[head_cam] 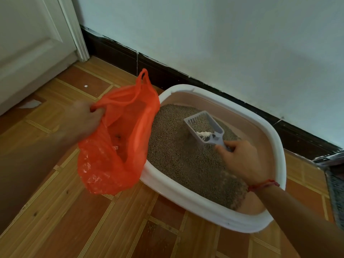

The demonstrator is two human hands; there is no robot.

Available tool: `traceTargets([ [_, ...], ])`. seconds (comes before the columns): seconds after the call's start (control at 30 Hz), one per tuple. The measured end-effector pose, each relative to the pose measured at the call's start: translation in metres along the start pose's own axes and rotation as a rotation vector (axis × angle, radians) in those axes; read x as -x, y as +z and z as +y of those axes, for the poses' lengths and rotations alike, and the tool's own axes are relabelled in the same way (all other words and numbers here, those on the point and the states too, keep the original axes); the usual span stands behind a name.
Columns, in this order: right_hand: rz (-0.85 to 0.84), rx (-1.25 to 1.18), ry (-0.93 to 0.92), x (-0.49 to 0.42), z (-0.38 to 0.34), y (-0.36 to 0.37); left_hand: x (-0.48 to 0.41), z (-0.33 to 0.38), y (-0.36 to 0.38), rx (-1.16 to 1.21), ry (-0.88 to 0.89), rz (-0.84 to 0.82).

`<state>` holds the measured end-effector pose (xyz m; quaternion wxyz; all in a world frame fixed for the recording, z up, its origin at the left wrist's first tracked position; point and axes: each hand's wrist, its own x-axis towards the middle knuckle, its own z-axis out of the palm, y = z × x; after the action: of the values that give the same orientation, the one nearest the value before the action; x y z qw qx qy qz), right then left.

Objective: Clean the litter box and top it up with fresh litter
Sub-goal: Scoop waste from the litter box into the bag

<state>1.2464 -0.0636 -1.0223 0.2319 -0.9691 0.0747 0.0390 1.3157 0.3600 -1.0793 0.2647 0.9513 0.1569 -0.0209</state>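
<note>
Head view: left hand [84, 120] grips the rim of the orange bag [119, 135], held open beside the litter box [210, 211]. Right hand [240, 161] clasps the grey scoop [203, 127] handle; the scoop sits ahead of it on the litter [178, 155], carrying a white clump [203, 134].

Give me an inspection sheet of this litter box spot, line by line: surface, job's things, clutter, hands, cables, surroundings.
Surface: wood-patterned floor, with a white speck near the door.
Job's things: white litter box against the baseboard, filled with brown litter. A grey scoop over it carries litter and a white clump. An orange bag is held open beside the box's left rim.
Clutter: white scrap on the floor by the door.
Hands: left hand grips the bag's mouth. Right hand, with a red bracelet at the wrist, grips the scoop's handle.
Cables: nothing seen.
Surroundings: pale wall, dark baseboard, white door at left, grey mat at the right edge.
</note>
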Motion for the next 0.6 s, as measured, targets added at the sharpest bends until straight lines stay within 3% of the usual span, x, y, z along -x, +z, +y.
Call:
traceTargets([
  [0.6,0.058,0.005,-0.015,0.005,0.011,0.0,0.03,0.035,-0.024,0.091,-0.03,-0.056],
])
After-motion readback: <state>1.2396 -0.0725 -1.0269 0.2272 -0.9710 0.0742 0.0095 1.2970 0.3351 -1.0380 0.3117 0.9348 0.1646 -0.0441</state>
